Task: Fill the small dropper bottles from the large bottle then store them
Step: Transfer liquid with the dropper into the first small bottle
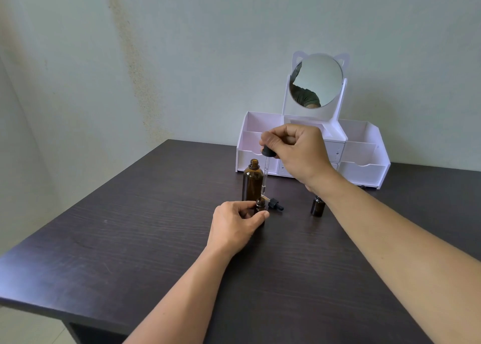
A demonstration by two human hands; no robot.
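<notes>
Dropper pipette [265,173] hangs nearly upright, tip down over the open small amber bottle [260,204], pinched at its black bulb by the right hand [296,151]. Left hand [236,225] grips that bottle, just before the large amber bottle [252,181].

This looks like a room in a home, set up as a dressing corner. A dark wood-grain tabletop [145,239] stands against a pale, stained plaster wall [130,57]. At its back sits a white cosmetics organiser with small drawers [364,161], topped by a round cat-eared vanity mirror [316,79].
</notes>
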